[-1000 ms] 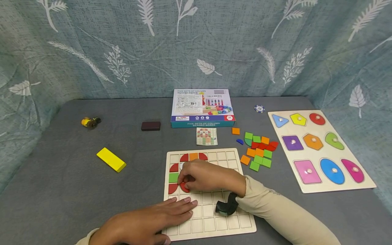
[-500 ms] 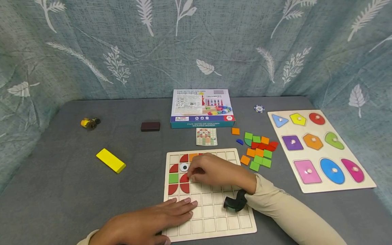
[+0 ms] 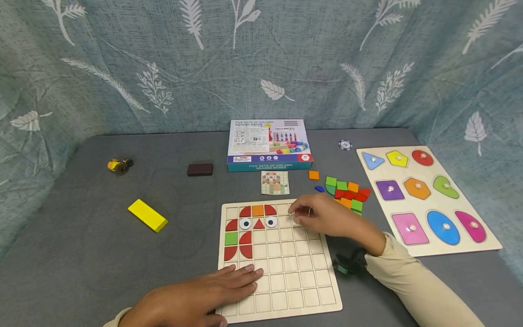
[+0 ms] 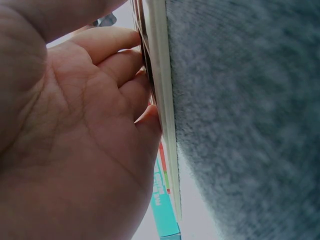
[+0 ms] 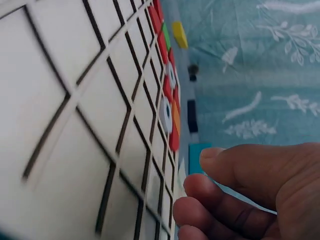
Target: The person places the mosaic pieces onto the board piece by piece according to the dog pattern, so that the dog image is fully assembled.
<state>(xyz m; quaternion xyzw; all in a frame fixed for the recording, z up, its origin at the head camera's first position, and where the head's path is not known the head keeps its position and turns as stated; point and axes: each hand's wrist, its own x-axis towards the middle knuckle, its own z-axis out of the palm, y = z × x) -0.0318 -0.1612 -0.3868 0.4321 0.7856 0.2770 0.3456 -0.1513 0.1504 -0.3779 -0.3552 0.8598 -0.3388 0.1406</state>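
Small toy: rounded, yellow and dark, on matte grey cloth
Yellow block: smooth, long, crisp-edged; the cloth runs on between it and the hand nearest it
Dark bar: straight-sided, well apart from its neighbours
Left hand: fingers straight, resting across the near left corner of the wooden board
Wooden board: pale, flat, thin-rimmed, cut into a grid of squares; bare squares reach its right and near edges
Set pieces: red quarter-rounds, red triangle, orange square, green square, two white eye discs, all in the far left squares
Box: printed, beyond the board
Picture card: thin, squarish, between box and board
Right hand: fingers loosely bent over the far right squares, gap between thumb and index fingertip
Loose tiles: flat, straight and curved edges, heaped, partly hidden by the right hand
Chip: round, patterned rim
Knobbed puzzle: wood panel, coloured shapes; a cloth strip parts it from the board, forearm crossing
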